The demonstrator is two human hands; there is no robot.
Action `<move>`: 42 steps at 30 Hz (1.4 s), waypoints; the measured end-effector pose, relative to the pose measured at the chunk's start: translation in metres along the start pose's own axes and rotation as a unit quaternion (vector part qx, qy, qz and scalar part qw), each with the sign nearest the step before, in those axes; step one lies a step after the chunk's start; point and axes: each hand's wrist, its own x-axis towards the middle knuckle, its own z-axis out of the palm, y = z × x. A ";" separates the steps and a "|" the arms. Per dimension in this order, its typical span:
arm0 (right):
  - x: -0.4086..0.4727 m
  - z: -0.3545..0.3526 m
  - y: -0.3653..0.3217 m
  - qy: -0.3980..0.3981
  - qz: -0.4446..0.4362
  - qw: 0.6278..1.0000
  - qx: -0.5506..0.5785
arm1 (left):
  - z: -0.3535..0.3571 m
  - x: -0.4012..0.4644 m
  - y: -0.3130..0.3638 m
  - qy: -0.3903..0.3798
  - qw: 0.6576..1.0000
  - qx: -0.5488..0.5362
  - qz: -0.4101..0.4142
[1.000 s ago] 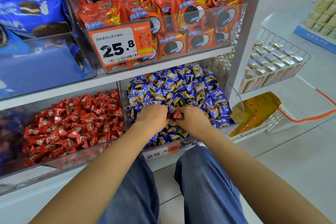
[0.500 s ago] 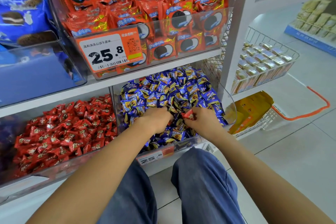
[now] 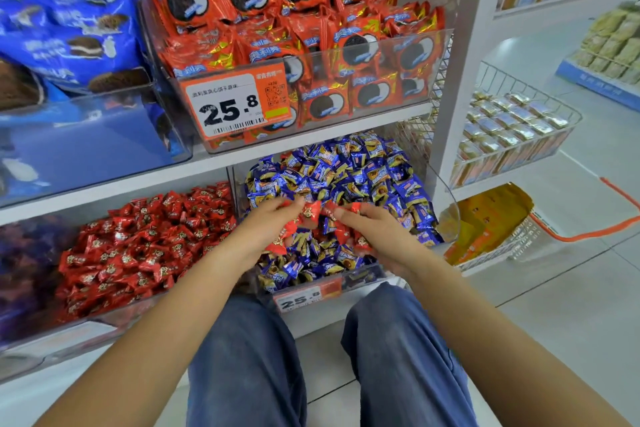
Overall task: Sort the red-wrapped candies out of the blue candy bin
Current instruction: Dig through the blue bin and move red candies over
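A clear bin (image 3: 446,218) on the lower shelf holds a heap of blue-wrapped candies (image 3: 349,170). Both my hands are raised just above its front part. My left hand (image 3: 266,229) holds several red-wrapped candies (image 3: 282,236) in its curled fingers, and one red candy (image 3: 311,210) sits at its fingertips. My right hand (image 3: 374,232) pinches a red candy (image 3: 353,207) at its fingertips, with more red candies (image 3: 362,241) under its palm. The neighbouring clear bin to the left is full of red-wrapped candies (image 3: 145,246).
Above, a clear bin of red cookie packs (image 3: 311,45) carries a 25.8 price tag (image 3: 235,104). Blue cookie bags (image 3: 69,35) fill the upper left. A wire basket of gold packs (image 3: 512,128) and an orange-handled basket (image 3: 491,229) stand at right. My knees are below.
Both hands have lifted out of the blue heap and opened apart, and several red candies now show in them. The camera has shifted slightly.
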 end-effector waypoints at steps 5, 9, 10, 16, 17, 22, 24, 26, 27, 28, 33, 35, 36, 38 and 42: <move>0.006 0.053 -0.013 -0.054 0.004 0.998 0.020 | -0.035 -0.034 -0.002 0.039 0.972 -0.230 -0.001; 0.014 0.101 -0.027 -0.079 0.001 0.993 0.087 | -0.072 -0.055 -0.016 0.143 0.953 -0.267 0.006; 0.017 0.114 -0.031 -0.077 0.005 0.992 0.104 | -0.082 -0.058 -0.021 0.171 0.946 -0.277 0.000; 0.048 0.184 -0.037 -0.073 0.014 0.997 0.003 | -0.122 -0.060 -0.058 0.240 0.921 -0.303 -0.042; 0.051 0.191 -0.036 -0.073 0.013 0.997 -0.014 | -0.125 -0.059 -0.063 0.249 0.916 -0.310 -0.052; 0.064 0.206 -0.033 -0.057 0.003 0.996 -0.071 | -0.128 -0.063 -0.068 0.261 0.911 -0.313 -0.059; 0.063 0.209 -0.039 -0.089 -0.004 0.993 -0.080 | -0.131 -0.067 -0.065 0.266 0.907 -0.323 -0.045; 0.059 0.206 -0.044 -0.130 -0.012 0.989 -0.076 | -0.132 -0.073 -0.055 0.225 0.899 -0.375 0.007; 0.056 0.201 -0.047 -0.139 -0.018 0.987 -0.072 | -0.131 -0.074 -0.050 0.208 0.894 -0.395 0.033; 0.054 0.193 -0.049 -0.142 -0.027 0.987 -0.076 | -0.129 -0.077 -0.044 0.202 0.890 -0.405 0.050; 0.034 0.119 -0.038 -0.074 -0.113 0.981 -0.138 | -0.113 -0.066 -0.058 0.247 0.943 -0.195 0.107; 0.027 0.086 -0.023 -0.008 -0.120 0.979 -0.168 | -0.093 -0.060 -0.066 0.217 0.963 -0.020 0.159; 0.024 0.069 -0.013 0.028 -0.121 0.972 -0.197 | -0.080 -0.057 -0.069 0.196 0.959 0.064 0.194; 0.017 0.039 0.004 0.094 -0.115 0.956 -0.251 | -0.054 -0.051 -0.070 0.184 0.919 0.239 0.255; 0.005 -0.002 0.024 0.177 -0.105 0.922 -0.327 | -0.032 -0.043 -0.067 0.269 0.753 0.488 0.350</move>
